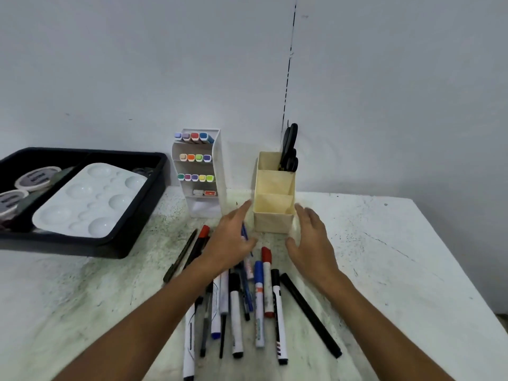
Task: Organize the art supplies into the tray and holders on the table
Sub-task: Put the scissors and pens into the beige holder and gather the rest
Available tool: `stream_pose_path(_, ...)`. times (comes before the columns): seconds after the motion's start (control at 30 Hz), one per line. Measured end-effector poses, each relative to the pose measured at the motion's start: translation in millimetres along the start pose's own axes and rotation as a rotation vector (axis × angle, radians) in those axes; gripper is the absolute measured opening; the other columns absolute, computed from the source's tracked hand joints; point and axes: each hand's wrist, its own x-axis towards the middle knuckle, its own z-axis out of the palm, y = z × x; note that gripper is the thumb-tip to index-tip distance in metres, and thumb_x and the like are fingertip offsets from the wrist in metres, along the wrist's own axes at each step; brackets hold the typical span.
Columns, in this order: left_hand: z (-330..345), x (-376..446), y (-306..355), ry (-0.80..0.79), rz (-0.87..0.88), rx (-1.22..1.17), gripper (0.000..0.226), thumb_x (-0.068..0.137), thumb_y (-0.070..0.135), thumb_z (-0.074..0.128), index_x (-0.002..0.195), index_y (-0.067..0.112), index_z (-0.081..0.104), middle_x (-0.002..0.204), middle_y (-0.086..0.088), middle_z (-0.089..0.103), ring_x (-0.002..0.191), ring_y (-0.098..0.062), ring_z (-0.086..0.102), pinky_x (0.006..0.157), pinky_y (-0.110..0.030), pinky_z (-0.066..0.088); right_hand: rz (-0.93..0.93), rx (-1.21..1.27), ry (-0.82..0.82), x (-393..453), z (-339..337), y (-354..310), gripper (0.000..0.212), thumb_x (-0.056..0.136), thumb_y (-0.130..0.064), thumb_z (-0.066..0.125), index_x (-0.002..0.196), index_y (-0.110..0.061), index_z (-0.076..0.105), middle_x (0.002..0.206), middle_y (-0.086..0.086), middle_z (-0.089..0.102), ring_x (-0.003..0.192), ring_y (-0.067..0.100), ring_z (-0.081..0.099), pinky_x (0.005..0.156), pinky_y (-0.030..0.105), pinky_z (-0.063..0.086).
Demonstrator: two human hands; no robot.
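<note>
A stained white table [384,243] carries a black tray [82,248] at far left, then the cream holder [273,204] with the left hand [229,243] and right hand [310,243] spread open either side, empty; loose markers [247,303] lie beneath the wrists

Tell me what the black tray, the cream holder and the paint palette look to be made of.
Black tray: seemingly moulded plastic, dull sheen, rounded corners.
Cream holder: probably plastic, matte, with thin flat walls and dividers; card or thin wood cannot be ruled out.
Paint palette: glossy white plastic by its look, highlights in the round wells; glazed ceramic is possible.
</note>
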Motion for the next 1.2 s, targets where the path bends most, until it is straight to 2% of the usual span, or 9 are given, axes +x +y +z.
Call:
stream_pose_path(0.1,-4.8,-63.7,-19.3,0.000,0.010,0.344,0.075,0.083,0.060,0.048,0.149,0.027,0.035,0.154,-0.004,0.035,0.146,-0.029,0.021,0.118,-0.050,0.011,-0.133,-0.163,-0.203,-64.7,13.0,-1.1,0.063,0.094,-0.059,0.030,0.151,-0.032,0.027,0.161,-0.001,0.015,0.149,0.024,0.008,0.120,0.043,0.018)
stream_pose_path(0.17,-5.9,-97.8,-34.4,-0.036,-0.063,0.495,0.080,0.080,0.076,0.027,0.150,0.036,0.028,0.160,-0.002,0.021,0.149,-0.030,0.005,0.115,-0.057,0.000,-0.196,-0.318,-0.252,-95.9,25.0,4.8,0.067,0.093,-0.070,0.019,0.149,-0.034,0.032,0.158,0.003,0.023,0.147,0.031,0.016,0.119,0.044,0.014)
stream_pose_path(0.27,-0.5,-121.7,-52.9,-0.066,-0.091,0.556,0.077,0.083,0.083,0.006,0.150,0.047,0.012,0.163,0.000,0.005,0.149,-0.027,-0.009,0.116,-0.061,0.001,-0.261,-0.448,-0.256,-98.9,32.7,8.6,0.066,0.095,-0.070,0.020,0.145,-0.031,0.039,0.152,0.009,0.037,0.140,0.035,0.033,0.109,0.047,0.017)
stream_pose_path(0.43,-6.0,-114.6,-56.8,-0.065,-0.106,0.491,0.084,0.075,0.088,0.001,0.148,0.048,0.010,0.161,0.005,-0.001,0.147,-0.021,-0.020,0.117,-0.051,-0.008,-0.191,-0.413,-0.320,-64.6,23.1,20.1,0.090,0.078,-0.078,-0.009,0.153,-0.035,0.017,0.162,0.003,0.009,0.150,0.024,0.004,0.118,0.043,-0.011)
stream_pose_path(0.6,-6.9,-109.0,-48.9,0.071,-0.022,0.455,0.074,0.089,0.070,0.027,0.150,0.029,0.031,0.161,-0.003,0.016,0.149,-0.025,-0.004,0.118,-0.055,0.004,-0.282,-0.293,-0.050,-66.2,30.7,13.5,0.050,0.090,-0.036,0.037,0.127,-0.013,0.061,0.140,0.018,0.051,0.130,0.041,0.047,0.107,0.060,0.028)
stream_pose_path(0.8,5.7,-99.9,-45.9,-0.124,0.180,0.557,0.074,0.094,0.071,0.014,0.153,0.027,0.021,0.161,-0.001,0.010,0.150,-0.027,-0.002,0.117,-0.057,0.007,-0.461,-0.361,-0.095,-62.5,59.0,-10.4,0.045,0.093,-0.032,0.038,0.130,-0.018,0.060,0.142,0.011,0.052,0.134,0.037,0.043,0.110,0.056,0.033)
stream_pose_path(0.93,-6.2,-105.3,-59.1,-0.148,0.163,0.653,0.074,0.098,0.067,0.017,0.148,0.017,0.036,0.158,-0.003,0.026,0.147,-0.026,0.017,0.118,-0.054,0.019,-0.501,-0.339,-0.100,-59.1,61.2,-7.2,0.038,0.093,-0.033,0.039,0.110,-0.022,0.071,0.128,0.001,0.064,0.125,0.028,0.055,0.111,0.050,0.034)
stream_pose_path(1.07,-23.1,-110.1,-69.4,-0.107,0.119,0.557,0.081,0.092,0.075,0.014,0.153,0.023,0.024,0.160,0.006,0.012,0.150,-0.017,0.002,0.121,-0.042,0.000,-0.512,-0.144,-0.063,-66.5,49.5,-4.5,0.027,0.088,-0.035,0.049,0.090,-0.024,0.073,0.106,-0.009,0.071,0.108,0.016,0.064,0.106,0.048,0.036)
stream_pose_path(1.2,-39.2,-107.8,-73.8,-0.116,0.081,0.539,0.087,0.085,0.082,0.015,0.152,0.027,0.028,0.160,0.004,0.014,0.150,-0.020,0.002,0.120,-0.047,0.002,-0.500,-0.016,-0.071,-56.6,49.9,-9.0,0.029,0.091,-0.028,0.048,0.104,-0.017,0.072,0.102,-0.008,0.072,0.101,0.012,0.063,0.096,0.040,0.048)
